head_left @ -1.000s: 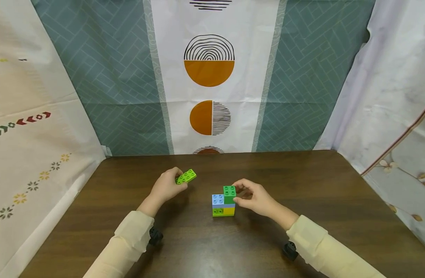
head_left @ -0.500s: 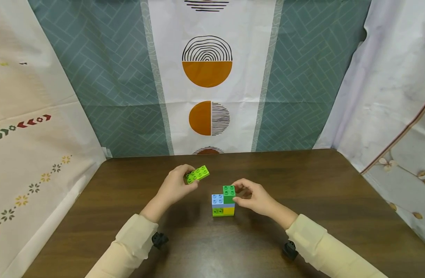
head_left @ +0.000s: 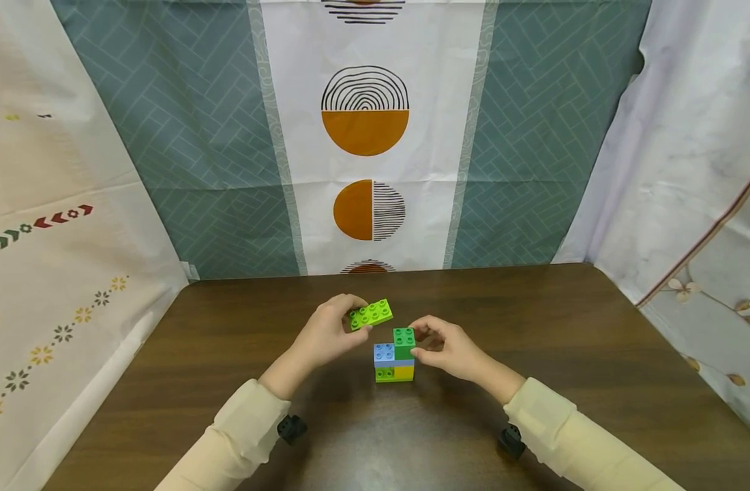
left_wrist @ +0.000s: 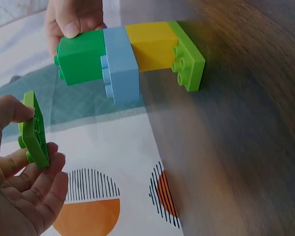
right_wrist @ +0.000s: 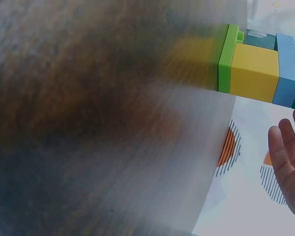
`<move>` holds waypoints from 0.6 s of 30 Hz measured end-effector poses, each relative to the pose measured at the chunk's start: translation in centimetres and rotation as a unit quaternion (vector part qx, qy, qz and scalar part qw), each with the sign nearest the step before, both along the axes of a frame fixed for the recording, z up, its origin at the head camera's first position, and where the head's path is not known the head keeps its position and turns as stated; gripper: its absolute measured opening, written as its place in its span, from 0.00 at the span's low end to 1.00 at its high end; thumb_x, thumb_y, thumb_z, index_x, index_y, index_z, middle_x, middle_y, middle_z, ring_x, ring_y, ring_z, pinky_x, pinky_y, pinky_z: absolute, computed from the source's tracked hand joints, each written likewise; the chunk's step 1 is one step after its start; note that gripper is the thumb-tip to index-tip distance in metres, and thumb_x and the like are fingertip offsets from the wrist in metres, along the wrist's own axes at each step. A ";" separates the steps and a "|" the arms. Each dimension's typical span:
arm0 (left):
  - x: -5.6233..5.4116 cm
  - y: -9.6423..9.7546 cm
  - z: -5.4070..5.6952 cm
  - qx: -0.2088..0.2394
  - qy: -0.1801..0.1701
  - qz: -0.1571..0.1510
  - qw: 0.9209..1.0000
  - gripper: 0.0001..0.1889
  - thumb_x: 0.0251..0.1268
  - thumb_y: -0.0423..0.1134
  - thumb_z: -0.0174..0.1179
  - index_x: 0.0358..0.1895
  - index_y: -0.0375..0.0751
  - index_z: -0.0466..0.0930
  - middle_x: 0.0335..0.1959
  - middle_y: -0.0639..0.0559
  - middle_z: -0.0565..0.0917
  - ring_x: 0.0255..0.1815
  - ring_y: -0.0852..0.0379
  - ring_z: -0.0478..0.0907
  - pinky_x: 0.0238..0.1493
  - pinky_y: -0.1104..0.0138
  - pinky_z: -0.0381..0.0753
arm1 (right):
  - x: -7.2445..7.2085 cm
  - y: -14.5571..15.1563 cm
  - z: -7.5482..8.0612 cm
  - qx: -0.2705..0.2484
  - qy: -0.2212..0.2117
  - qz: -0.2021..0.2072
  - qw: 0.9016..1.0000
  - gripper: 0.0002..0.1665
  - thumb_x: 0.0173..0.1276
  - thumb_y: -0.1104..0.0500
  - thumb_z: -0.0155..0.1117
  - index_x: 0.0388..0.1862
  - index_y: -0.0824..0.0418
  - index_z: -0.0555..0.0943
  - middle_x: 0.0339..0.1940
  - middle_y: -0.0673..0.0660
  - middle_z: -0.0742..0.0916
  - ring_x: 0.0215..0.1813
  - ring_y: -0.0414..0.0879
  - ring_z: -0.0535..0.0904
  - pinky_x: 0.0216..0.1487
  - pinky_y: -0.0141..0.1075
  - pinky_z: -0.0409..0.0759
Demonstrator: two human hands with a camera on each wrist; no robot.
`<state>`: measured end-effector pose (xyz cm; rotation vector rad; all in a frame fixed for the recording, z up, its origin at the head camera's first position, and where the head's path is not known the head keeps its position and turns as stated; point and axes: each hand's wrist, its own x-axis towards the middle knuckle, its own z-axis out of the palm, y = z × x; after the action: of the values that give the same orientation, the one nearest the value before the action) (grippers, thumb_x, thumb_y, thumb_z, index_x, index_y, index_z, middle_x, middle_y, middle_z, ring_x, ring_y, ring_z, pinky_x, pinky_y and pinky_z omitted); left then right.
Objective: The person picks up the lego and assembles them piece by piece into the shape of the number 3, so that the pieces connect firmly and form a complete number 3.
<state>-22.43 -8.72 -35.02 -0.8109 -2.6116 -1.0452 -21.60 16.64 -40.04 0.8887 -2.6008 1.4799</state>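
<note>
Between thumb and fingers, my left hand (head_left: 328, 331) pinches a flat lime-green building brick (head_left: 373, 313), raised behind and left of a small stack. In the left wrist view its hollow underside faces the stack. That stack stands upright on the table: a lime-green plate (left_wrist: 194, 64) at the bottom, a yellow brick (right_wrist: 254, 71) on one half of it, a light blue flat brick (left_wrist: 122, 64) above, and a dark green brick (head_left: 404, 339) on top at the right. My right hand (head_left: 446, 348) holds the dark green brick from the right side. Blue studs show at the upper left.
The dark wooden table (head_left: 228, 354) extends around the stack. A patterned cloth (head_left: 375, 157) hangs behind its back edge. Light cloths hang at the left (head_left: 56, 273) and right (head_left: 706, 170). Each wrist carries a small black camera.
My left hand has moved right with the lime-green brick, closer to the stack. My right hand and the stack have stayed in place.
</note>
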 end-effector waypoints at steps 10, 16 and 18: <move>0.2 1.2 -0.5 -0.015 -0.011 -0.054 0.998 0.16 0.55 0.35 0.66 0.47 0.37 0.79 0.40 0.50 0.81 0.36 0.58 0.72 0.37 0.65 0.78 | -0.1 0.3 -0.4 -0.007 0.012 0.010 1.000 0.17 0.63 0.63 0.66 0.50 0.64 0.76 0.42 0.60 0.83 0.45 0.56 0.79 0.41 0.36 0.81; 0.3 1.9 -1.0 -0.021 -0.033 -0.079 0.996 0.16 0.56 0.35 0.65 0.48 0.36 0.79 0.42 0.49 0.81 0.36 0.58 0.73 0.38 0.66 0.79 | -0.1 0.2 -0.2 -0.002 0.004 0.012 1.000 0.18 0.63 0.63 0.66 0.51 0.64 0.75 0.44 0.60 0.83 0.46 0.55 0.79 0.43 0.35 0.81; 0.3 2.1 -1.1 -0.022 -0.039 -0.086 0.995 0.16 0.56 0.35 0.65 0.48 0.36 0.79 0.42 0.49 0.81 0.36 0.58 0.73 0.38 0.65 0.79 | -0.2 0.2 -0.2 -0.002 0.005 0.012 1.000 0.18 0.63 0.63 0.66 0.51 0.64 0.75 0.44 0.60 0.83 0.46 0.55 0.80 0.43 0.35 0.81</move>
<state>-22.12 -6.66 -36.10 -1.0412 -2.6783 -1.0871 -21.79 16.87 -40.28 0.9280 -2.5884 1.4830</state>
